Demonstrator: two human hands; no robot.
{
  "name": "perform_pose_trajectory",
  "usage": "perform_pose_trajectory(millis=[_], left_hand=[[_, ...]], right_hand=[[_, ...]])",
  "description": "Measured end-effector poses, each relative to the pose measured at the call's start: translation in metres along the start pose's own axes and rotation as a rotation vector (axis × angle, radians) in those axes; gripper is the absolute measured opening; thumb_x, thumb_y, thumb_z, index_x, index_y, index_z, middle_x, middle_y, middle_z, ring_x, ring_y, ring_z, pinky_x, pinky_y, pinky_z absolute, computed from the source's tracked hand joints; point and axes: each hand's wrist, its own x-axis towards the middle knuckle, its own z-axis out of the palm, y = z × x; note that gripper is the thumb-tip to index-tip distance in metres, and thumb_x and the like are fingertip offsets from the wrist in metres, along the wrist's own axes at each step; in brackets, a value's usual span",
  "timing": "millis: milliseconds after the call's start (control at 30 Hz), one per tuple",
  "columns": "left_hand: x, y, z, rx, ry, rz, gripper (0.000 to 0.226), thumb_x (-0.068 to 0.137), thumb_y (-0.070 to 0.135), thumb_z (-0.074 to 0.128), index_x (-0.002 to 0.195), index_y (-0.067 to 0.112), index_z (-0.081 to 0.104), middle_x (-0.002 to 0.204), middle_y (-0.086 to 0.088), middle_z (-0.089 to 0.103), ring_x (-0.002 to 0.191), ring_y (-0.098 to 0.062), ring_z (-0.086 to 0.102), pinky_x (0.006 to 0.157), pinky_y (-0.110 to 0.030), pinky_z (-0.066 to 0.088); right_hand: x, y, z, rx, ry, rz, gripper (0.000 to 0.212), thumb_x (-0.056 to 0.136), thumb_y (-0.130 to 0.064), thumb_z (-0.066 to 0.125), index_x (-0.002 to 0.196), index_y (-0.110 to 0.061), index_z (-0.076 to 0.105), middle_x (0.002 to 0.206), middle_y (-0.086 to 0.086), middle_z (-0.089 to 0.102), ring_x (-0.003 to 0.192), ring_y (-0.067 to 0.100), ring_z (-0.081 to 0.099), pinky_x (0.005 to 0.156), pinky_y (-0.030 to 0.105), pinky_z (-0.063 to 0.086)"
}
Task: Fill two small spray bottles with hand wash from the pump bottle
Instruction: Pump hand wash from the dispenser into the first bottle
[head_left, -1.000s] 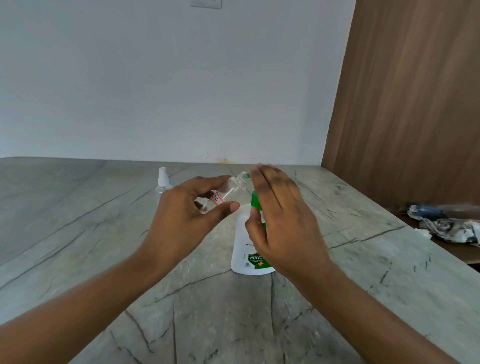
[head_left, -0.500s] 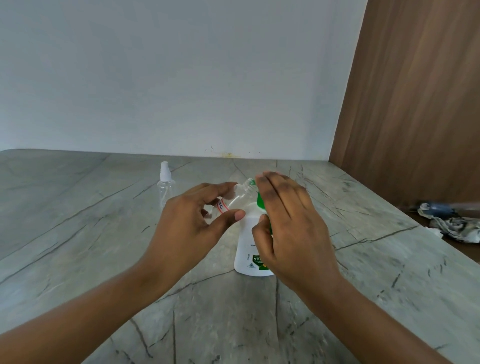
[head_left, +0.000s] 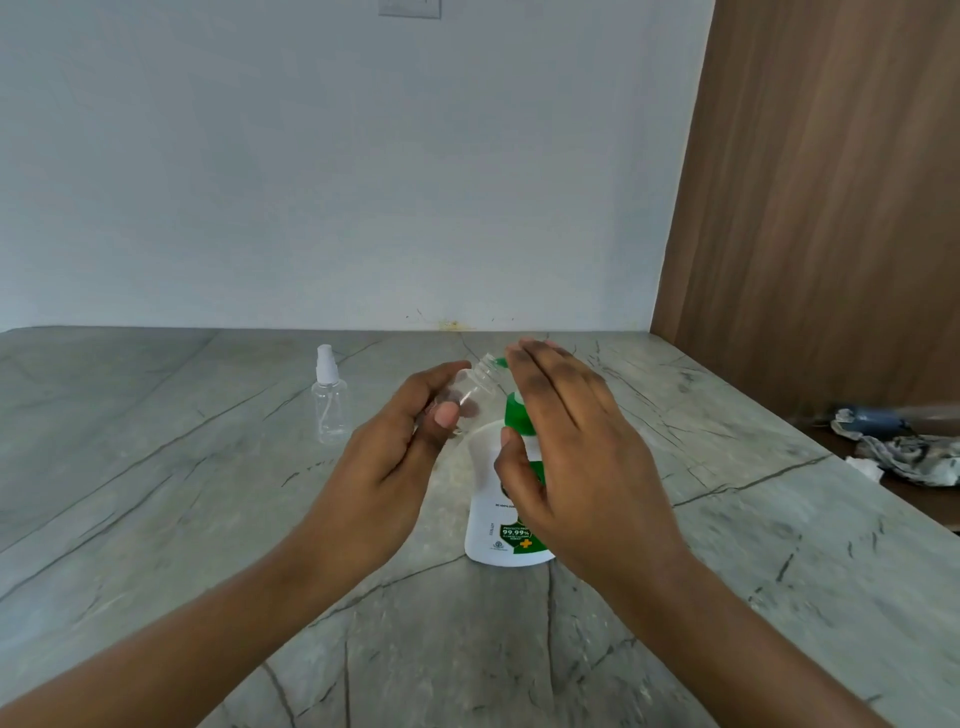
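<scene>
While the left hand (head_left: 400, 441) pinches a small clear spray bottle (head_left: 475, 387) between thumb and fingers, bottle tilted, open threaded neck pointing up-right toward the green pump spout (head_left: 500, 362). No cap on that bottle. Neck sits just beside the spout tip; can't tell if they touch.

Right hand (head_left: 576, 457) is flat and open, fingers extended together, palm down over the pump head (head_left: 515, 410) of the pump bottle (head_left: 493, 525). Thumb hangs down beside the green collar. Not wrapped around anything; whether the palm presses the pump is hidden by the hand itself.

Pump bottle: white body, green top, green label with "99.99%" readable, standing upright on the bench (head_left: 156, 519), centre of view, partly behind the right hand. Liquid level not visible.

Second spray bottle (head_left: 329, 402): clear, white spray cap on, upright on the bench, left and farther back, well apart from both hands. Looks empty, though it's too small to be sure.

Bench is grey stone with dark veining. White wall (head_left: 337, 182) behind, wood panel (head_left: 831, 208) on the right. Crumpled cloth (head_left: 904, 452) on a lower dark surface past the bench's right edge.
</scene>
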Motion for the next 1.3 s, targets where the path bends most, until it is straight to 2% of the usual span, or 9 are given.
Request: perform_pose_trajectory(millis=[100,267,400,533,667,867,1100,1233,1300], left_hand=[[-0.001,0.003,0.003,-0.124,-0.02,-0.049,0.035,0.091,0.034,0.038,0.125,0.028,0.043,0.094,0.012,0.063,0.09,0.003,0.059,0.071,-0.007,0.043],[0.001,0.005,0.004,-0.044,-0.055,-0.038,0.036,0.079,0.033,0.059,0.111,0.029,0.042,0.091,0.023,0.06,0.083,0.002,0.06,0.065,-0.009,0.045],[0.003,0.001,-0.001,0.013,-0.02,-0.04,0.031,0.078,0.035,0.059,0.106,0.031,0.046,0.094,0.021,0.059,0.09,0.0,0.059,0.07,-0.009,0.045],[0.005,0.001,-0.006,0.08,0.009,-0.063,0.034,0.076,0.04,0.058,0.108,0.033,0.05,0.1,0.02,0.059,0.094,0.005,0.055,0.072,-0.003,0.039],[0.007,0.001,-0.01,0.151,0.043,-0.083,0.035,0.072,0.047,0.058,0.107,0.043,0.053,0.099,0.029,0.062,0.093,0.008,0.056,0.07,0.0,0.039],[0.007,0.0,-0.012,0.161,0.068,-0.095,0.04,0.068,0.049,0.06,0.108,0.044,0.057,0.097,0.036,0.061,0.095,0.014,0.055,0.072,0.003,0.037],[0.002,-0.004,-0.008,0.235,0.026,-0.083,0.037,0.07,0.053,0.053,0.107,0.047,0.052,0.102,0.033,0.059,0.098,0.016,0.052,0.075,0.004,0.035],[0.001,-0.005,-0.007,0.263,0.032,-0.078,0.043,0.071,0.053,0.052,0.113,0.041,0.056,0.103,0.03,0.061,0.098,0.013,0.054,0.075,0.003,0.036],[0.001,-0.002,-0.006,0.277,0.043,-0.065,0.048,0.072,0.052,0.052,0.117,0.036,0.057,0.105,0.03,0.06,0.099,0.015,0.052,0.076,0.003,0.035]], right_hand=[[0.001,-0.002,-0.001,-0.001,0.0,0.002,0.052,0.085,-0.03,0.043,0.128,-0.003,0.053,0.127,0.01,0.057,0.12,0.017,0.043,0.086,0.017,0.034],[0.001,0.0,-0.001,0.011,-0.028,-0.009,0.054,0.083,-0.03,0.044,0.129,-0.004,0.051,0.128,0.01,0.056,0.121,0.018,0.043,0.084,0.017,0.034],[0.004,0.0,-0.004,0.007,-0.027,-0.026,0.054,0.081,-0.029,0.039,0.127,-0.005,0.054,0.126,0.008,0.058,0.118,0.017,0.045,0.08,0.015,0.036],[0.008,0.0,-0.007,-0.006,-0.026,-0.052,0.054,0.079,-0.027,0.035,0.123,-0.005,0.058,0.121,0.009,0.061,0.112,0.021,0.057,0.072,0.02,0.05],[0.009,0.0,-0.005,-0.048,-0.037,-0.068,0.054,0.079,-0.027,0.034,0.121,-0.005,0.059,0.119,0.01,0.063,0.108,0.022,0.06,0.068,0.022,0.052],[0.004,0.004,0.003,-0.038,-0.032,-0.088,0.052,0.08,-0.021,0.035,0.124,-0.002,0.056,0.12,0.013,0.06,0.112,0.019,0.043,0.072,0.025,0.052],[-0.003,0.01,0.008,-0.097,-0.05,-0.134,0.052,0.079,-0.02,0.036,0.124,-0.002,0.055,0.118,0.011,0.06,0.11,0.02,0.042,0.077,0.023,0.05],[-0.003,0.013,0.007,-0.05,-0.055,-0.127,0.052,0.08,-0.02,0.036,0.126,-0.003,0.055,0.118,0.011,0.06,0.11,0.019,0.044,0.075,0.023,0.05],[-0.003,0.014,0.004,-0.019,-0.039,-0.124,0.052,0.081,-0.021,0.037,0.126,-0.003,0.055,0.119,0.009,0.06,0.111,0.017,0.044,0.08,0.023,0.046]])
